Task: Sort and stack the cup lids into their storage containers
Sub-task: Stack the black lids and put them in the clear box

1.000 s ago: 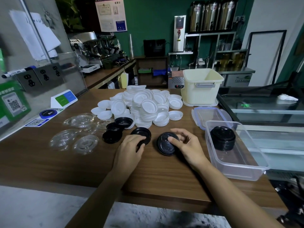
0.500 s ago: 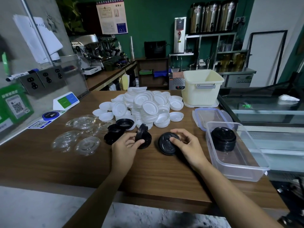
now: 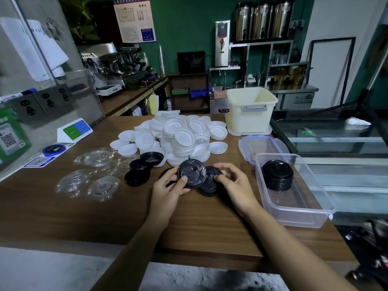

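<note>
My left hand (image 3: pixel 168 189) grips a black cup lid (image 3: pixel 192 173), lifted and tilted with its top toward me. Just to its right my right hand (image 3: pixel 233 185) holds a second black lid (image 3: pixel 210 183), which lies partly behind the first, low over the wooden table (image 3: pixel 84 215). More black lids (image 3: pixel 140 173) lie left of my hands. A heap of white lids (image 3: pixel 178 137) fills the middle of the table, and clear lids (image 3: pixel 92 177) are spread at the left. A stack of black lids (image 3: pixel 277 175) stands inside the clear plastic container (image 3: pixel 298 215) at the right.
A cream bin (image 3: pixel 249 110) stands behind the white heap, with a clear container lid (image 3: pixel 262 147) lying in front of it. A blue round sticker pad (image 3: pixel 53 149) and a small card stand (image 3: pixel 73 130) sit at the left wall. A glass counter (image 3: pixel 336 143) borders the table's right side.
My left hand has picked a black lid off the table, turned it face up and brought it right, against the lid in my right hand. The right hand has hardly moved.
</note>
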The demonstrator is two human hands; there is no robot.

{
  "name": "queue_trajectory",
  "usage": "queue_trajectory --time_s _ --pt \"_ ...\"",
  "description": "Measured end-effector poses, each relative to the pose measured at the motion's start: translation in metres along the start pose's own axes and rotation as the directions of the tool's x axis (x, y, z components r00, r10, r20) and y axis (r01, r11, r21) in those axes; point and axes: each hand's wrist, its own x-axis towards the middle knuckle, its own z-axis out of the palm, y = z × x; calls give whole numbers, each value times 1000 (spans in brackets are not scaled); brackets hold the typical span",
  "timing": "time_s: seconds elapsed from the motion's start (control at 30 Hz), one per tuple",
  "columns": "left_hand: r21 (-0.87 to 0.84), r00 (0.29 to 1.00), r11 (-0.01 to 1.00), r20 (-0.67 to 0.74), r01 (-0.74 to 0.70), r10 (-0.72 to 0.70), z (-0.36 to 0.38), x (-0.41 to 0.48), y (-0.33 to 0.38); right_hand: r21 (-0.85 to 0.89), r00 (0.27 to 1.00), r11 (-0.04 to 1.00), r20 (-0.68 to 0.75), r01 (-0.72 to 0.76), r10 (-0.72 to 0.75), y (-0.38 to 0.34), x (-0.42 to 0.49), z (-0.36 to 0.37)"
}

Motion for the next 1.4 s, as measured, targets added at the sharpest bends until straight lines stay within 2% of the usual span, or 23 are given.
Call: queue_trajectory --time_s 0.07,0.2,0.4,0.67,0.8,0.93,1.1,1.4 --pt "44 999 999 26 -23 21 -3 1 -2 -12 1000 1000 -5 -5 5 0 1 1" --pt "-9 996 1000 84 20 -19 -4 1 -3 -46 1000 999 -6 10 -11 1 1 2" --pt "44 987 998 154 34 -40 -6 -1 -3 -84 1000 996 0 -6 6 0 1 2" --pt "344 996 936 60 -77 60 -2 -3 -14 14 1000 1000 17 -5 4 -5 -5 3" --pt "336 997 940 60 -63 46 0 -7 -9 -11 998 1000 59 -8 9 -6 -7 3" --pt "433 989 891 110 -135 97 2 -11 -5 -33 997 999 71 -11 13 -6 -7 3" --pt "379 986 910 44 -167 162 1 -8 -7 -12 992 1000 124 -17 19 -5 -6 1" --pt "261 993 958 51 -118 108 -1 -4 -8 3 971 998 229 -66 63 -4 -5 1"
